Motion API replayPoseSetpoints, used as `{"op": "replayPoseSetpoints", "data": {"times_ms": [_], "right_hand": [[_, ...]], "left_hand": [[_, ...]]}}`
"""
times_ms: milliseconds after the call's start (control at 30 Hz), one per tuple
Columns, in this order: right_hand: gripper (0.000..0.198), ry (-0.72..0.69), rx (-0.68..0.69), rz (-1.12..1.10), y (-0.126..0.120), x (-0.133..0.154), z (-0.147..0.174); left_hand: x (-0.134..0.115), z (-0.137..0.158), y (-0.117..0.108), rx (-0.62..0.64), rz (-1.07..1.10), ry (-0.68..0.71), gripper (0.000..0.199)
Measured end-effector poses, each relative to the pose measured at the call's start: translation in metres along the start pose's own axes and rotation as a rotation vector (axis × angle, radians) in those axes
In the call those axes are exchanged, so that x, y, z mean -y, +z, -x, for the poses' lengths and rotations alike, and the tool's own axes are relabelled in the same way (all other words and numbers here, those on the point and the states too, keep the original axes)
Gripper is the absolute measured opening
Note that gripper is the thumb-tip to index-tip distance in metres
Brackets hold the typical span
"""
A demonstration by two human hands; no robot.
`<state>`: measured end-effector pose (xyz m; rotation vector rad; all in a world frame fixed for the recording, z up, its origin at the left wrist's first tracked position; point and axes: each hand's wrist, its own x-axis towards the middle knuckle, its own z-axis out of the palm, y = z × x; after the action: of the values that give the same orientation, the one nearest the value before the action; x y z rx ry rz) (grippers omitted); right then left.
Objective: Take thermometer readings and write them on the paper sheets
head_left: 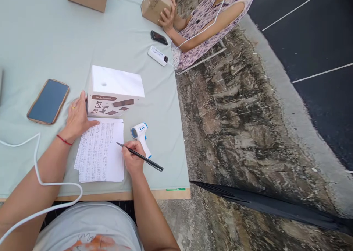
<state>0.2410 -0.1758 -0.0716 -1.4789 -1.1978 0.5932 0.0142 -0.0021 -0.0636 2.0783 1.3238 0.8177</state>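
My right hand (134, 157) is closed around a slim black pen (146, 159), whose tip hovers at or just above the right part of a small stack of paper sheets (100, 151). Rows of dense handwriting cover most of the top sheet. My left hand (78, 115) lies with its fingers stretched along the left side of a white "Super Meal" box (116, 81), and its thumb rests on the paper's upper edge. The box stands directly behind the sheets. Beside my right hand lies a white and blue infrared thermometer (141, 135), its handle partly hidden behind that hand.
A smartphone (49, 101) lies to the left on the pale tablecloth (66, 48). Across the table, a person's hands (168, 15) hold a cardboard box (155, 4). Near them are a black device (159, 37) and a white device (157, 55). A white cable (57, 183) crosses my left forearm.
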Motion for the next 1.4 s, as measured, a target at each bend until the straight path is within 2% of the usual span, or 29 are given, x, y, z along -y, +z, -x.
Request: {"op": "replayPoseSetpoints", "data": {"times_ms": [133,267,767,1300,1400], "right_hand": [[0.013,0.188,-0.036,-0.03,0.022,0.005,0.006],[0.014,0.251,-0.025,0.008,0.027,0.011,0.006],[0.014,0.173,0.053,0.083,0.023,0.015,0.006],[0.012,0.135,0.068,0.098,0.022,0.016,0.006],[0.011,0.152,0.069,0.115,0.022,0.015,0.006]], "left_hand": [[0.0,0.001,0.002,-0.007,-0.005,-0.03,0.137],[-0.003,0.001,0.001,-0.003,0.003,-0.026,0.133],[-0.009,0.002,-0.004,0.043,-0.033,-0.057,0.127],[-0.016,-0.001,-0.008,0.049,-0.033,-0.082,0.144],[-0.017,-0.001,-0.009,0.046,-0.036,-0.078,0.141]]}}
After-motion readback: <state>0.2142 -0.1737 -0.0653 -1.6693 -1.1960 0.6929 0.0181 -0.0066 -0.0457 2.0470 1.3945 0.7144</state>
